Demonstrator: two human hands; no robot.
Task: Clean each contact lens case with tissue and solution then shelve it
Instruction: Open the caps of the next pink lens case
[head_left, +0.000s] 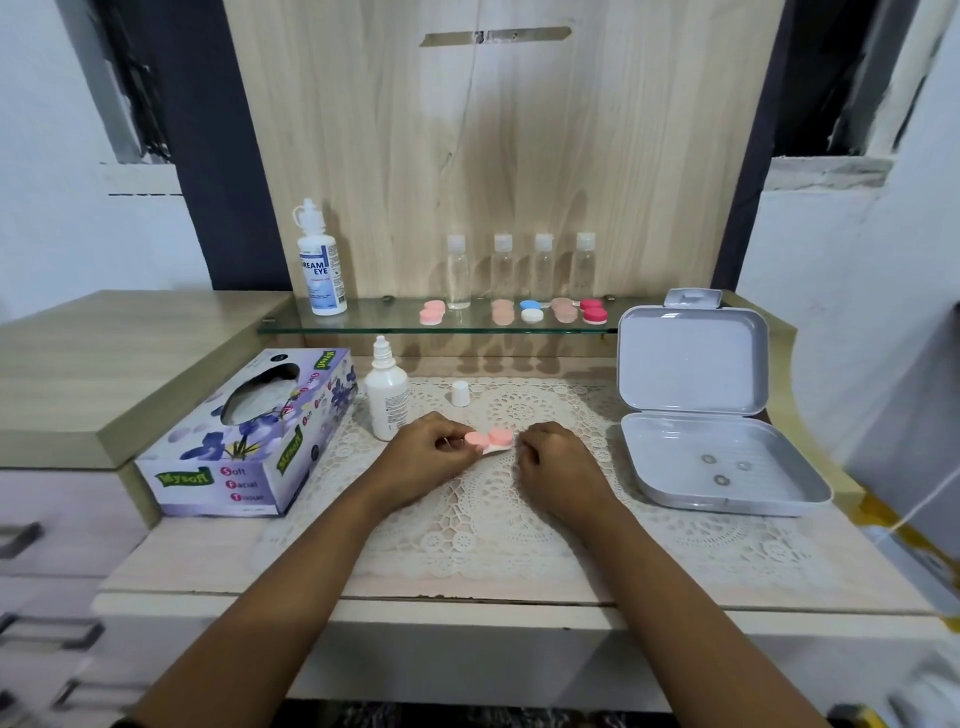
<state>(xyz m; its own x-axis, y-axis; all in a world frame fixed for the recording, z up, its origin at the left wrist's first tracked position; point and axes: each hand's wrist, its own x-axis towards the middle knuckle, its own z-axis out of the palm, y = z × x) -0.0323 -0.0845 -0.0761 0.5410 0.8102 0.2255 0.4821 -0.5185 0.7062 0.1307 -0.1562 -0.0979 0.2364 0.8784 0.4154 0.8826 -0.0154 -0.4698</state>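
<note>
Left hand (436, 449) pinched the pink case (491, 439) by its left cap, over the mat (519, 525), near the bottle (387, 402). Right hand (548, 454) curled at its right end; couldn't tell if it gripped.

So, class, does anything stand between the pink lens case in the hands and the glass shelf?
A small white cap and an open dropper bottle stand on the mat between the pink lens case and the glass shelf. Above the cap, nothing.
</note>
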